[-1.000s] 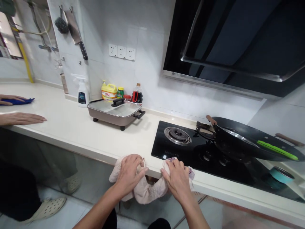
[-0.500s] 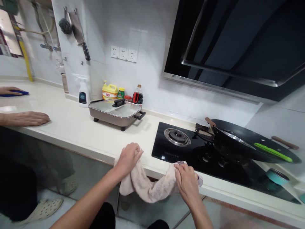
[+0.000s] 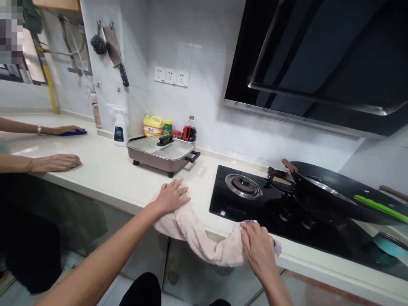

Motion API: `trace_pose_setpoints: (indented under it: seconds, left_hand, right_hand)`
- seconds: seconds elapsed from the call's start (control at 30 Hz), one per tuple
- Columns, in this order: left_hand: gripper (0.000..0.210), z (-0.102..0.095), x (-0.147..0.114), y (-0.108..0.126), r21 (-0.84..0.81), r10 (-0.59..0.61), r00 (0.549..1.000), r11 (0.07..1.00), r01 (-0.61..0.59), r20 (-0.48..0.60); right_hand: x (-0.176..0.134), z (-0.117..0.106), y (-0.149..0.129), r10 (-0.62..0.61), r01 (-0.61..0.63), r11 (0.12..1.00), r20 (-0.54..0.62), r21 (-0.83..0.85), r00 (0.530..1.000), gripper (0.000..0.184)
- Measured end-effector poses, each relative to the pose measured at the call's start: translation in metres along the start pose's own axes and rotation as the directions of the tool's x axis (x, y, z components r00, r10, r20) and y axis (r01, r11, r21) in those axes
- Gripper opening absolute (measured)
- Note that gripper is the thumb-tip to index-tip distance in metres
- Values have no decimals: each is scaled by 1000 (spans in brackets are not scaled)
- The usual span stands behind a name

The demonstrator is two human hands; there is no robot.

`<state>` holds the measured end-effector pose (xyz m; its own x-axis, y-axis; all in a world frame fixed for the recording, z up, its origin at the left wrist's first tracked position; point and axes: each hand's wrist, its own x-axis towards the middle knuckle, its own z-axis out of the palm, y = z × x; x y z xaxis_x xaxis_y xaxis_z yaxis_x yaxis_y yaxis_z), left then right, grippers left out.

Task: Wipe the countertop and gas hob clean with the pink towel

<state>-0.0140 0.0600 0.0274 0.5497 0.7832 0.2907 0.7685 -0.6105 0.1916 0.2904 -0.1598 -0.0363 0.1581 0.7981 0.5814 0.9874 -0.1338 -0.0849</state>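
A pale pink towel (image 3: pixel 204 242) sags in a loop over the front edge of the counter, between my two hands. My left hand (image 3: pixel 172 196) presses one end onto the white countertop, fingers stretched out and apart. At the hob's front edge, my right hand (image 3: pixel 257 242) has its fingers curled over the towel's other end, where a purple-patterned corner shows. Just beyond my left hand is a brown electric pan (image 3: pixel 156 163) with a glass lid. The black gas hob (image 3: pixel 229 203) lies between and beyond my hands.
On the left, a co-worker's hand (image 3: pixel 68 128) rests on a blue cloth (image 3: pixel 76 132); the other hand (image 3: pixel 55 162) lies on the counter. A wok (image 3: pixel 321 195) sits on the right burner, near a teal tin (image 3: pixel 390 244). A spray bottle (image 3: pixel 120 127) and the range hood (image 3: pixel 318 55) are also here.
My left hand has slid forward onto the counter and spread its fingers, drawing its towel end along. My right hand stays on the towel. The co-worker's blue cloth has moved right.
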Motion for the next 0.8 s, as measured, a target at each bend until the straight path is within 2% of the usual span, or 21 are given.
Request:
trace_pose_setpoints:
  seconds: [0.13,0.23,0.3,0.4,0.5,0.6,0.7,0.8]
  left_hand:
    - [54,-9,-15,16,-15,64,991,998,-66,-116]
    - [53,-5,-31,40,-102,107,985,987,-122,-137]
    - [43,4,-46,63,-161,152,970,970,-183,-189]
    - [27,21,-70,105,-270,253,924,904,-331,-288]
    - [23,38,-82,148,-347,355,893,829,-438,-276]
    - [27,54,-80,179,-311,406,880,827,-469,-246]
    - [26,66,-71,187,-235,376,901,875,-422,-219]
    - [23,68,-65,180,-266,333,919,885,-382,-212]
  right_hand:
    - [-4,3,0,-10,10,999,-18,-34,1000,38]
    - [-5,6,-3,-1,-5,995,-59,-100,998,36]
    - [-3,7,-4,-30,25,996,-55,-87,998,33]
    - [4,7,-3,-95,94,994,28,54,995,34]
    - [9,3,0,-116,105,980,56,170,992,35]
    - [9,-3,5,-114,97,966,58,241,992,36]
    - [4,-8,17,-75,45,951,86,305,994,34]
    - [-3,-13,33,39,-63,944,82,323,996,32]
